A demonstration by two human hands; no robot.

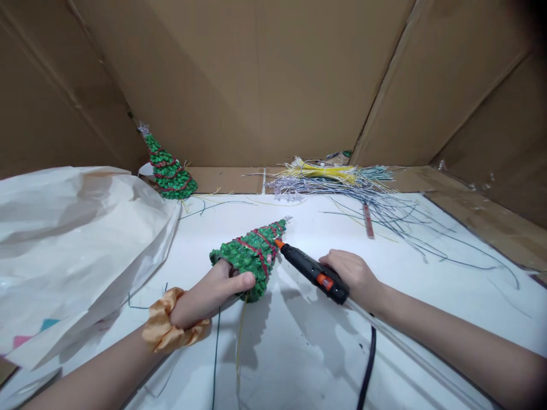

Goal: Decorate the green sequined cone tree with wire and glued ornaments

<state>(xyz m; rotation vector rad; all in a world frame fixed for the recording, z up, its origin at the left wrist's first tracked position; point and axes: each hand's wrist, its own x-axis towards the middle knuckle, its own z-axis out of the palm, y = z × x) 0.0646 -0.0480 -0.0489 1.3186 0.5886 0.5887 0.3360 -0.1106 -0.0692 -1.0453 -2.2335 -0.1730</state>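
My left hand (pixel 231 279), with an orange scrunchie (pixel 171 324) at the wrist, grips the base of a small green Christmas tree (pixel 250 250), fingers inside its hollow bottom and thumb outside. The tree lies tilted, its tip pointing up and right, with red garland wound round it. In my right hand (pixel 352 276) is a black and orange hot glue gun (pixel 314 273). Its orange nozzle meets the tree's right side near the garland; whether it touches I cannot tell. A clear glue stick trails from the gun's rear. One green and one yellow wire hang below the tree.
Another decorated tree (pixel 168 171) with a star on top stands at the back left. Bundled yellow and dark wires (pixel 329 173) lie at the back right, near a red strip (pixel 368 221). A white plastic bag (pixel 81 245) covers the left side. Cardboard walls (pixel 256 74) enclose the white table.
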